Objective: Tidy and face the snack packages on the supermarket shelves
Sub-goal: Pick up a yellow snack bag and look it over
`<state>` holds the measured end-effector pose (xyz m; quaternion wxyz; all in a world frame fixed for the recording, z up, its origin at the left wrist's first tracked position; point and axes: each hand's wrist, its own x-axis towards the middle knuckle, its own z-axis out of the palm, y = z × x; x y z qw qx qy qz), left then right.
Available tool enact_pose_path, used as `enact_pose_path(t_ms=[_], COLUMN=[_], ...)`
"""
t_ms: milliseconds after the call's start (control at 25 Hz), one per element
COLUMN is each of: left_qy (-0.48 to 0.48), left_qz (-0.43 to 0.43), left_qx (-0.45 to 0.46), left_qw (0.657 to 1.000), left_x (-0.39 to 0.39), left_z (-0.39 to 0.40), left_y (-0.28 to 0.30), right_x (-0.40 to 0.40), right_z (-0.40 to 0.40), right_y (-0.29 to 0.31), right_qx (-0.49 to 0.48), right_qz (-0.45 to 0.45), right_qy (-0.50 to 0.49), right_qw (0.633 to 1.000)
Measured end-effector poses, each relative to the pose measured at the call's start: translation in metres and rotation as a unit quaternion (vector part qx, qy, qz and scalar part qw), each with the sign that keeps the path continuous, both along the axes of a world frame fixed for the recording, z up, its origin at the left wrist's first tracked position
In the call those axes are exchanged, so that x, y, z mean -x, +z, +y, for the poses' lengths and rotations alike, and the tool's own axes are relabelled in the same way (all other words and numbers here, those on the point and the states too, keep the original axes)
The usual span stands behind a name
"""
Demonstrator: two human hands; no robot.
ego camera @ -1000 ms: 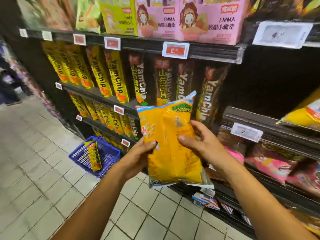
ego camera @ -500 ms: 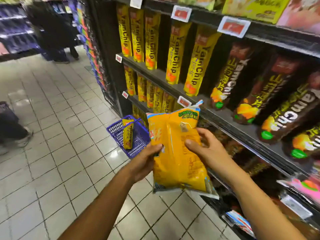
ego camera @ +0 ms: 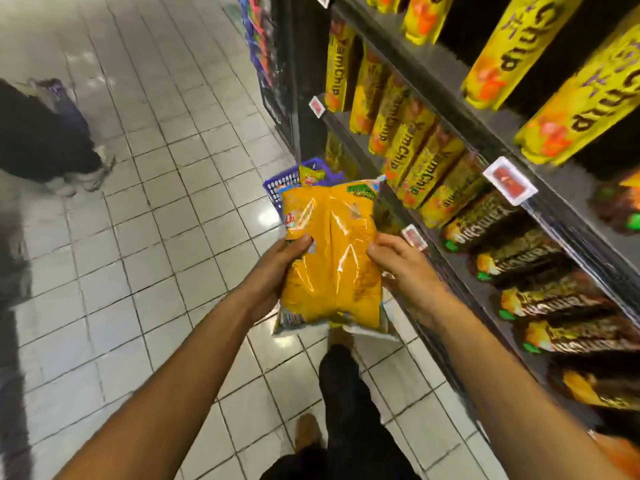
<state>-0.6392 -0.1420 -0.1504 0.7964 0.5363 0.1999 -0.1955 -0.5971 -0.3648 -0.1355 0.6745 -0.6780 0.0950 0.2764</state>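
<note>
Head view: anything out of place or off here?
Yes. The orange snack bag, held in the left hand and right hand, matches none of the YamChip packs on the nearby shelves. A blue basket with a yellow pack inside sits on the aisle floor. No spills or damage visible.

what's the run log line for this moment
left hand grips orange bag | right hand grips it too | bag off shelf, over floor | blue basket beyond bag
</note>
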Motion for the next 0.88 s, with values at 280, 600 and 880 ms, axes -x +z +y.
enact_pose_path(t_ms=[280,600,880], left_qy=[0.062,-0.015,-0.036], left_qz=[0.117,0.215,0.276], left_qx=[-0.039,-0.047,-0.054], left_qw=[0.990,0.975,0.959], left_x=[-0.084,-0.212,-0.323], left_z=[0.042,0.080,0.086], left_y=[-0.112,-0.235,-0.382], right_x=[-0.104,-0.210,-0.291], right_z=[0.053,0.091,0.099], right_y=[-0.096,-0.232,-0.407], right_qx=[0.053,0.083,0.196], right_qz=[0.130,0.220,0.214], right_qy=[0.100,0.085,-0.035], right_qw=[0.985,0.968,0.956])
